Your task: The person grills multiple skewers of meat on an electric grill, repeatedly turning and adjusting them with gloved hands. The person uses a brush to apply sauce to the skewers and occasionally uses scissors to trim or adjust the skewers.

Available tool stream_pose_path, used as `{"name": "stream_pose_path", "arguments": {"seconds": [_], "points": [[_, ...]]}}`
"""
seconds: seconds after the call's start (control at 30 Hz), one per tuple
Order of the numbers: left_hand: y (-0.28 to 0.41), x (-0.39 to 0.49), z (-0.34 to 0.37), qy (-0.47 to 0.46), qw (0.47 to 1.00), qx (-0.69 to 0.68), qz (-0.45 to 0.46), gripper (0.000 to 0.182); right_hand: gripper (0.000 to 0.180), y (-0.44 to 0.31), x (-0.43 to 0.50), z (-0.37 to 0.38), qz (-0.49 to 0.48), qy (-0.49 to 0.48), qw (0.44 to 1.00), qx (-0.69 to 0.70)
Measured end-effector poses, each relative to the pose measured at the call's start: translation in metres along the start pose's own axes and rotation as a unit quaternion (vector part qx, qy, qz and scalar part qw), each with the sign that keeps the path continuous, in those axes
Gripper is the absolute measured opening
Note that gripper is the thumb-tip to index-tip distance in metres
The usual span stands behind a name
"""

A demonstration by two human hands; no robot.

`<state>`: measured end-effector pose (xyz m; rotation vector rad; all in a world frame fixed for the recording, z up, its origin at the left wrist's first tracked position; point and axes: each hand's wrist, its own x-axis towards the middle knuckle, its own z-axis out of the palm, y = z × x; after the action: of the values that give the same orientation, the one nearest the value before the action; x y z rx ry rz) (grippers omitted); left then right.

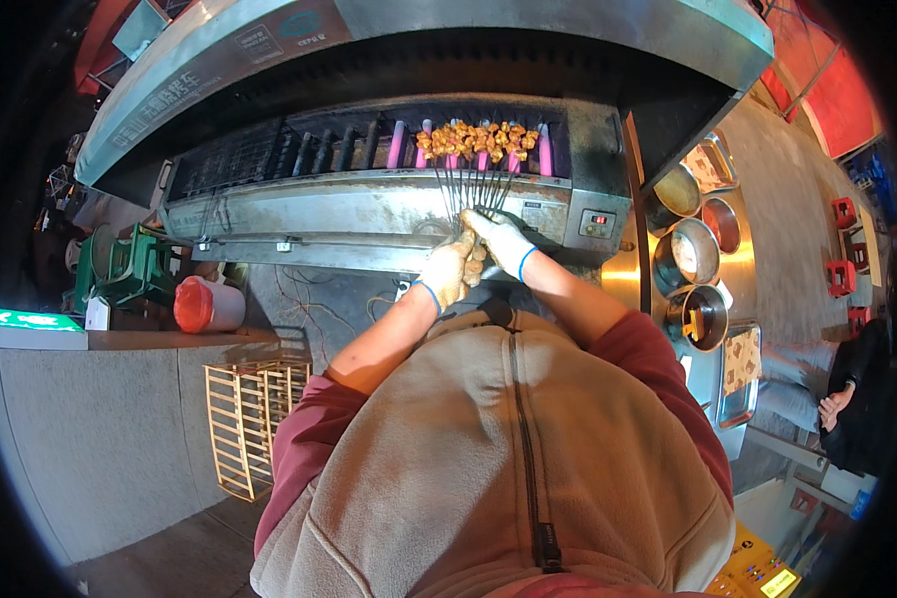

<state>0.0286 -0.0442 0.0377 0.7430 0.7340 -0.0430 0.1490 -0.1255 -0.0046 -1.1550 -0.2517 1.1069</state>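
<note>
Several metal skewers of browned meat (486, 140) lie side by side over the glowing pink heating tubes (395, 146) of a long electric grill (329, 217). Their thin shafts run together toward me past the grill's front edge. My left hand (448, 267) and my right hand (499, 241) meet around the bunched skewer ends, just in front of the grill. Both wear pale work gloves with blue cuffs and brown stains. The fingers hide the skewer ends.
A metal hood (433, 30) overhangs the grill. Metal pots (685, 254) and trays (740, 374) stand on the right-hand counter. To the left are a red-and-white bucket (209, 303), green chairs (134, 261) and a slatted rack (243, 426). Another person's hand (836, 407) shows at far right.
</note>
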Motion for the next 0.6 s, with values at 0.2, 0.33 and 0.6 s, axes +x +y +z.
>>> {"name": "stream_pose_path", "arguments": {"seconds": [0.2, 0.33, 0.6], "points": [[0.004, -0.005, 0.004, 0.001, 1.0, 0.012, -0.012, 0.043, 0.03, 0.001, -0.001, -0.003, 0.063, 0.03, 0.997, -0.014], [0.009, -0.011, 0.01, 0.003, 0.999, 0.048, -0.005, 0.045, 0.027, -0.002, 0.001, 0.001, 0.0, 0.001, 1.0, -0.024], [0.011, -0.002, 0.004, -0.014, 1.0, 0.003, -0.005, 0.04, 0.019, -0.005, 0.009, -0.001, 0.037, 0.041, 0.998, -0.017]]}}
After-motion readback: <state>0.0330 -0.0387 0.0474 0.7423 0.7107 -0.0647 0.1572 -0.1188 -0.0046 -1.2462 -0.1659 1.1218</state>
